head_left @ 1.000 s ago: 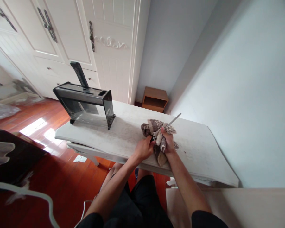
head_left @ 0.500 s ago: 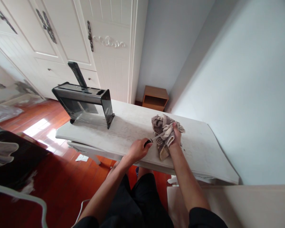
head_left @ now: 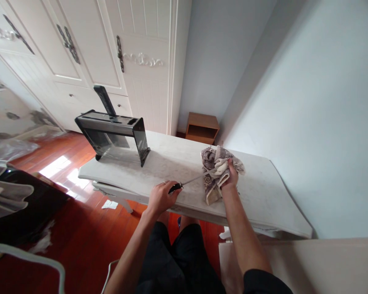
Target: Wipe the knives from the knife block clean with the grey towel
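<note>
My left hand [head_left: 163, 198] is closed around the black handle of a thin, rod-like tool [head_left: 194, 178], which looks like a sharpening steel. Its metal shaft points right and its far end is hidden in a crumpled brown-and-cream patterned towel [head_left: 213, 192]. My right hand [head_left: 231, 174] grips the towel, bunched around that end, just above the tabletop. To the left stands a black-framed knife block [head_left: 110, 122] with clear sides. One black handle [head_left: 104, 100] sticks up from its top, and a blade shows inside.
The long white table [head_left: 168, 155] has a worn, stained top. Behind it are a white wardrobe [head_left: 150, 98] and a small brown wooden cabinet [head_left: 202, 120]. A pale wall [head_left: 319, 122] borders the right side. A white cable [head_left: 33, 255] curves at lower left.
My left hand has moved left, drawing more of the metal shaft out of the towel. My right hand still holds the towel in nearly the same place. The view has shifted slightly.
</note>
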`<state>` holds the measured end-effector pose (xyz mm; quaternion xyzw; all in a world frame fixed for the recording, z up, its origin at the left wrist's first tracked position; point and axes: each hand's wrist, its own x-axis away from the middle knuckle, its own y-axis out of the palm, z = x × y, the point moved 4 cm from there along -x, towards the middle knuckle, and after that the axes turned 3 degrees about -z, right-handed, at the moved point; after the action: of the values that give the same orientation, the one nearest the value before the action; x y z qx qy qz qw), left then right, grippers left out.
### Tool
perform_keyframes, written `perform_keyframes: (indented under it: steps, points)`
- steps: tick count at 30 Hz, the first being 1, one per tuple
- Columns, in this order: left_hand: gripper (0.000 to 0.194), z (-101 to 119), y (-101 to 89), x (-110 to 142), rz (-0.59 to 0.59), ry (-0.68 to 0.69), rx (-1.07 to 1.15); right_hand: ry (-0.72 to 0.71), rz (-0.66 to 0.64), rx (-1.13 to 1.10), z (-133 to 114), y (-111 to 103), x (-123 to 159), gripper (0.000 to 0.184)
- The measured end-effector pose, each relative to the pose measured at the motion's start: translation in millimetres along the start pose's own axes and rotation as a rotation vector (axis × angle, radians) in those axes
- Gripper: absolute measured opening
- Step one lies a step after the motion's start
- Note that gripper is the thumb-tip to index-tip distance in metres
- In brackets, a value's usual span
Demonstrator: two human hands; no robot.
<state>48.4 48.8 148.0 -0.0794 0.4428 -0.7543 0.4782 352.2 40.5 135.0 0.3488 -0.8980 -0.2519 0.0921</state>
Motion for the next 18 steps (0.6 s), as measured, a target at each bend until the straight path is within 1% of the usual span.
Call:
perform_keyframes:
  steps: [2,3,4,6,8,10,12,15,16,18]
  points:
    - [0.019,-7,-6.2,3,0.057,-0.015,0.038,-0.055,0.122,0.012,0,2,8,0.047]
    - [0.02,-12,-9.0,4,0.089,-0.032,0.067,-0.099,0.156,0.056,-1,4,12,0.049]
    - [0.02,-16,-11.5,6,0.119,-0.054,0.097,-0.152,0.153,0.134,-2,6,16,0.05]
    - [0.021,-23,-15.4,9,0.158,-0.096,0.149,-0.282,0.084,0.344,-5,12,22,0.048]
    - [0.02,-28,-18.1,12,0.159,-0.115,0.183,-0.398,0.003,0.543,-7,17,26,0.041]
    - [0.02,-29,-20.7,16,0.147,-0.115,0.197,-0.463,-0.034,0.651,-8,18,28,0.039]
    - [0.019,-27,-23.4,19,0.145,-0.106,0.194,-0.494,-0.037,0.672,-9,18,30,0.037]
    - [0.018,-23,-26.4,23,0.158,-0.094,0.183,-0.494,0.013,0.597,-9,17,30,0.038]
    - [0.018,-21,-27.0,24,0.16,-0.095,0.189,-0.465,0.046,0.546,-8,16,29,0.04]
    - [0.018,-19,-28.5,25,0.173,-0.106,0.23,-0.361,0.125,0.423,-5,12,26,0.046]
